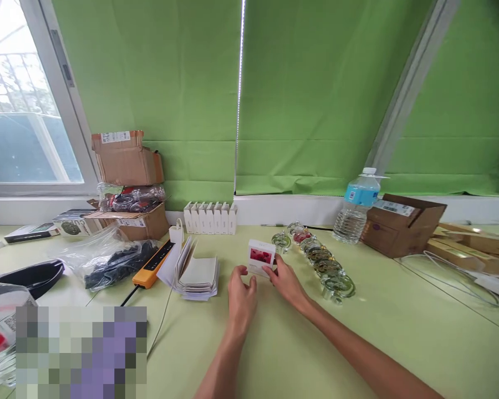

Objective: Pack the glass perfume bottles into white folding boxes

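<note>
The fingers of my right hand (286, 278) pinch the lower right edge of a small white cardboard box with a deep red panel (261, 258), thumb on its face. My left hand (242, 291) is just beside the box's lower left, its fingers curled and the thumb parted from them; whether a fingertip touches the card I cannot tell. The box stands upright in front of me, at the middle of the pale green surface (316, 354); its inside is hidden.

Just right of it runs a row of round, clear, shiny pieces (337, 285), some showing red or golden brown within. To my left is a stack of folded white card sheets (197, 275), and behind, a line of narrow white upright boxes (210, 218); I cannot see into them.

Farther left lies an orange and black power strip (153, 265), next to a clear plastic bag with dark contents (116, 260). Beyond it, an open brown cardboard box (149, 224) is heaped with clear-wrapped red and dark items (133, 199), below another brown carton (125, 163).

At the far right stand a clear plastic bottle with a blue label (351, 219) and a brown cardboard box with raised flaps (385, 230), its contents out of my sight.
</note>
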`<action>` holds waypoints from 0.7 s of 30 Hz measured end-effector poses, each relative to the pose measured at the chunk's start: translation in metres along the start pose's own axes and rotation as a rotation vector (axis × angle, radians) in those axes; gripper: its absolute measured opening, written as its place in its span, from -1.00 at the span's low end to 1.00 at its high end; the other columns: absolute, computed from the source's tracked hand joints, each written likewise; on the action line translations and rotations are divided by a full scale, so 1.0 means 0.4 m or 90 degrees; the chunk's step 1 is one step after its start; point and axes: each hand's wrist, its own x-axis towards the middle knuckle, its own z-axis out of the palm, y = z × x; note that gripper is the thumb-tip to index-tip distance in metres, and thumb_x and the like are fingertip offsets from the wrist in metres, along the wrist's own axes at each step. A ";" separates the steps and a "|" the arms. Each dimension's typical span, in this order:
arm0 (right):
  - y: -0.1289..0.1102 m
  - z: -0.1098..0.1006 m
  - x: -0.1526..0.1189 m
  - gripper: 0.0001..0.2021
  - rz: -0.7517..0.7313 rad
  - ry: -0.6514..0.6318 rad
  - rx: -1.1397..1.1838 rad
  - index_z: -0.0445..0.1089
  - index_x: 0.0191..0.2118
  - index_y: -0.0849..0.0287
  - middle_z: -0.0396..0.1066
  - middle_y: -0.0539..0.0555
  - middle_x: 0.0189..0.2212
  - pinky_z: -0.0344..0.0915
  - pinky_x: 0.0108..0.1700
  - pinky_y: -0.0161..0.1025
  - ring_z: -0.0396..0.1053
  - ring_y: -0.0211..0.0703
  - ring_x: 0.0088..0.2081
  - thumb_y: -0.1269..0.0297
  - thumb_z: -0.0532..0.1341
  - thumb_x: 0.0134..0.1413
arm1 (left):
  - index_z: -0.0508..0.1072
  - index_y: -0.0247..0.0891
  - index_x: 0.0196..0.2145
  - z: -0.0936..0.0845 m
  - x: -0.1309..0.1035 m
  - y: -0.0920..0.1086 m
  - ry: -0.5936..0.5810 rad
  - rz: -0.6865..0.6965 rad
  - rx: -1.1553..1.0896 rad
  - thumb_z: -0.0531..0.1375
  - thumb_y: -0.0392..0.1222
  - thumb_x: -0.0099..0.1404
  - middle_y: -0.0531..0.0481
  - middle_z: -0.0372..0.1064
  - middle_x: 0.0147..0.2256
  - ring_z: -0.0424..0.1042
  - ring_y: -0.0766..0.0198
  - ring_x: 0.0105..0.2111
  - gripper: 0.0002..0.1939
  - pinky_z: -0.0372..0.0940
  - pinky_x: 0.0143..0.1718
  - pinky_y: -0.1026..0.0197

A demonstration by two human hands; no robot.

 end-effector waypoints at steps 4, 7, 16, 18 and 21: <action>0.002 0.058 0.097 -0.63 0.032 0.041 -0.033 0.16 0.08 0.25 0.45 0.22 -0.14 0.27 -0.20 -0.22 0.43 0.00 -0.16 0.34 0.09 0.14 | 0.34 -0.27 -0.08 -0.002 0.016 -0.002 0.000 0.004 0.018 0.10 -0.16 0.25 -0.17 0.41 -0.12 0.43 0.27 -0.38 -0.71 0.29 -0.29 0.20; 0.006 0.097 0.161 -0.63 0.057 0.067 -0.059 0.15 0.08 0.28 0.40 0.28 -0.07 0.24 -0.13 -0.21 0.39 0.02 -0.07 0.38 0.09 0.15 | 0.35 -0.25 -0.08 0.003 0.020 -0.004 -0.004 0.006 0.035 0.09 -0.17 0.26 -0.13 0.43 -0.15 0.43 0.26 -0.35 -0.73 0.27 -0.29 0.21; 0.018 0.167 0.299 -0.65 0.131 0.095 -0.134 0.10 0.09 0.32 0.35 0.35 -0.06 0.20 -0.12 -0.15 0.35 0.12 -0.04 0.31 0.04 0.23 | 0.36 -0.16 -0.10 -0.001 0.014 0.011 -0.012 -0.012 0.089 0.04 -0.14 0.32 -0.05 0.44 -0.18 0.42 0.24 -0.30 -0.77 0.18 -0.32 0.23; 0.019 0.175 0.326 -0.64 0.141 0.092 -0.141 0.09 0.10 0.32 0.34 0.35 -0.05 0.20 -0.12 -0.14 0.35 0.13 -0.04 0.29 0.04 0.24 | 0.36 -0.15 -0.10 -0.001 0.015 0.012 -0.011 -0.029 0.085 0.03 -0.14 0.32 -0.04 0.45 -0.18 0.42 0.23 -0.29 -0.77 0.17 -0.32 0.24; 0.020 0.184 0.364 -0.61 0.157 0.091 -0.147 0.06 0.12 0.33 0.32 0.37 -0.03 0.20 -0.11 -0.12 0.34 0.15 -0.03 0.27 0.03 0.25 | 0.36 -0.13 -0.10 0.001 0.018 0.010 -0.013 -0.037 0.077 0.02 -0.14 0.32 -0.03 0.45 -0.18 0.42 0.24 -0.34 -0.76 0.16 -0.34 0.24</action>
